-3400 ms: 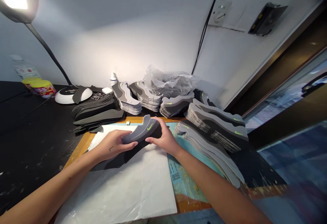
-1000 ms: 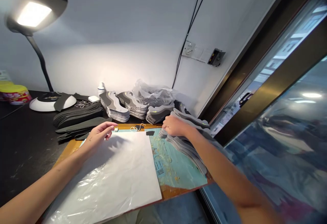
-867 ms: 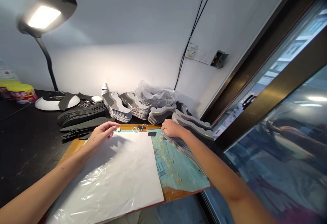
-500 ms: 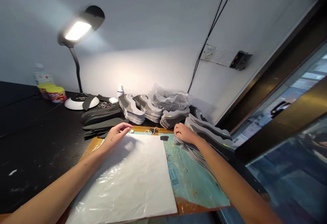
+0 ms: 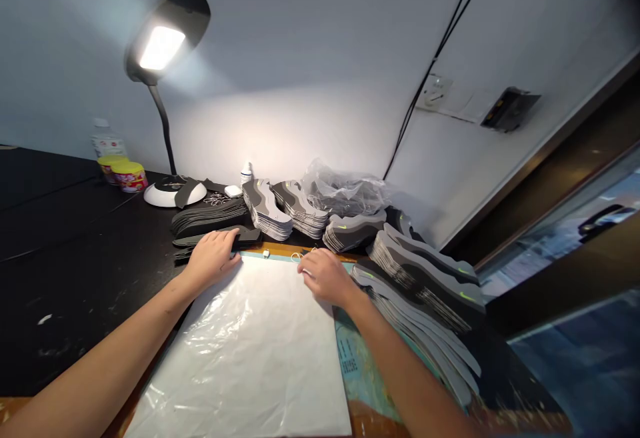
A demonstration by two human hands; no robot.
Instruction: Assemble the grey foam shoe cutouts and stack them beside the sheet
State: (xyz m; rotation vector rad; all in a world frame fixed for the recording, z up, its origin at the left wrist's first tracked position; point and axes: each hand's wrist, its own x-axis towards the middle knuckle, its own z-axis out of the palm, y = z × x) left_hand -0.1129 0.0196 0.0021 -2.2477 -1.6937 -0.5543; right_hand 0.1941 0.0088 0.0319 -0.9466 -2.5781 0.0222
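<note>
My left hand [image 5: 214, 257] is at the left stack of flat black cut pieces [image 5: 193, 241], fingers bent over a black piece and thumb below. My right hand [image 5: 327, 276] hovers over the far right corner of a white sheet [image 5: 270, 345], fingers curled together; anything in them is hidden. Under the sheet lies a blue-green mat [image 5: 357, 365]. A small white object [image 5: 266, 253] and a loop of white cord [image 5: 296, 257] sit at the board's far edge. To the right, grey-and-black curved pieces with yellow-green marks [image 5: 415, 311] are fanned in stacks.
More grey curved pieces [image 5: 270, 211] stand in stacks along the wall, beside crumpled clear plastic [image 5: 345, 191]. A lit desk lamp [image 5: 175, 191], yellow-lidded tubs [image 5: 130, 177], a bottle [image 5: 107, 141] and a small white bottle [image 5: 247, 173] are at the back. A door frame [image 5: 540, 178] rises at right.
My right hand has left the grey stack at the right and moved left over the sheet. My left hand has shifted left onto the black pieces. The view has turned slightly left.
</note>
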